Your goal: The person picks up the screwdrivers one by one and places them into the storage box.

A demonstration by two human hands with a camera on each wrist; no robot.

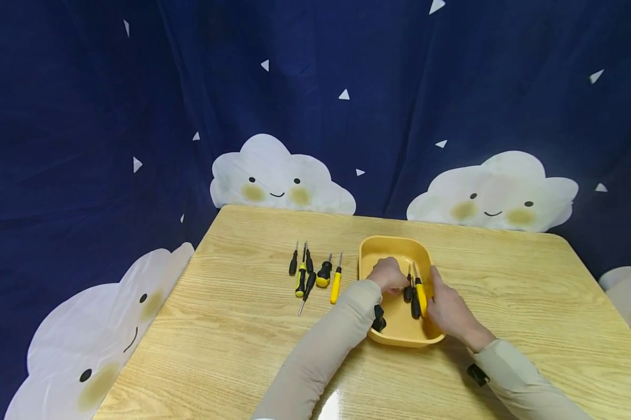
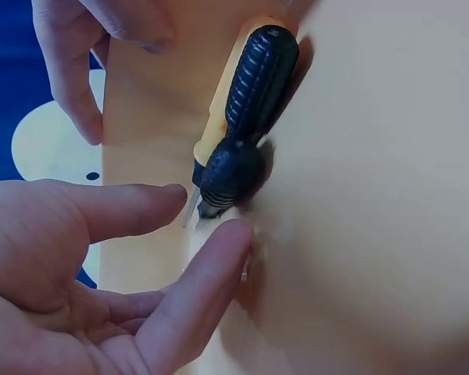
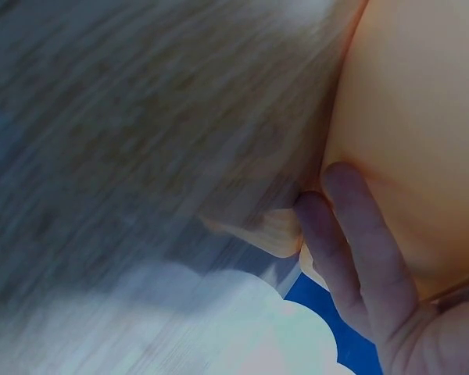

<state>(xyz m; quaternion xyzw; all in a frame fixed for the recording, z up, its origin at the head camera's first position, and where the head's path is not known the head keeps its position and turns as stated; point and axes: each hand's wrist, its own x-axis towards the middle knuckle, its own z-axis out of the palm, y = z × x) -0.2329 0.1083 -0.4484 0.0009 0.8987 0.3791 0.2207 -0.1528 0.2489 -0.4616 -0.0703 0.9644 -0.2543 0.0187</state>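
A yellow plastic tub [image 1: 399,341] stands on the table. My left hand [image 1: 388,275] reaches inside it, thumb and forefinger spread about the tip end of a short black screwdriver [image 2: 233,173], with a gap to either side. Against it lie a longer black-handled screwdriver [image 1: 415,305] and a yellow-handled screwdriver [image 1: 421,298]. My right hand [image 1: 449,306] grips the tub's right wall, thumb inside and fingers [image 3: 359,234] along the outside. Partly hidden by the left forearm, black handles [image 1: 379,319] lie at the tub's near left.
Left of the tub, several screwdrivers lie on the wooden table [image 1: 231,315], among them a stubby black-and-yellow one [image 1: 323,274] and a slim yellow-handled one [image 1: 336,286]. A dark blue curtain [image 1: 305,76] with clouds hangs behind the table.
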